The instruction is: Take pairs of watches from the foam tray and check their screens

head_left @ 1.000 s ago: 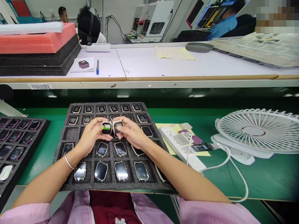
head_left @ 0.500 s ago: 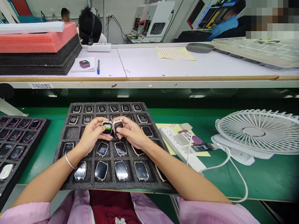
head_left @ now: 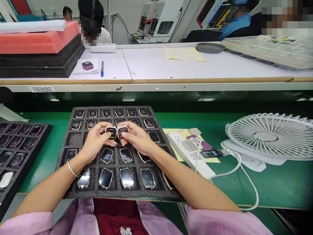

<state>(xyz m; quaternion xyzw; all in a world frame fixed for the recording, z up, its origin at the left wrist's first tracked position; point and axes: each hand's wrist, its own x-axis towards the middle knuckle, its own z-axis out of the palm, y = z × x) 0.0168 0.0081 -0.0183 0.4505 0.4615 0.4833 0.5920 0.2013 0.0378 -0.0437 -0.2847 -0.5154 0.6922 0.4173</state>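
Observation:
My left hand (head_left: 97, 139) is closed on a smartwatch (head_left: 111, 133) without a strap, its thumb on the lit screen, which shows a green strip near the bottom. A second smartwatch (head_left: 122, 132) is gripped by my right hand (head_left: 138, 138), thumb pressed to its dark screen with a reddish mark. The two pale-framed cases are side by side, nearly touching. Both hands are over a dark grey foam tray (head_left: 75, 139), where several more watch cases lie in square pockets. Those in the back rows have white text on their screens; the front ones look blank.
Another foam tray (head_left: 46, 138) with purple-framed watches lies at left. To the right are a white power strip (head_left: 186, 153) with cables and a white fan (head_left: 266, 137). A raised white shelf (head_left: 151, 70) runs behind, bearing foam blocks (head_left: 36, 42). People sit beyond it.
The left watch's screen went from a bright green-and-white picture to a mostly dark one with a green strip. The hands barely moved. Behind the shelf, a person's head has shifted.

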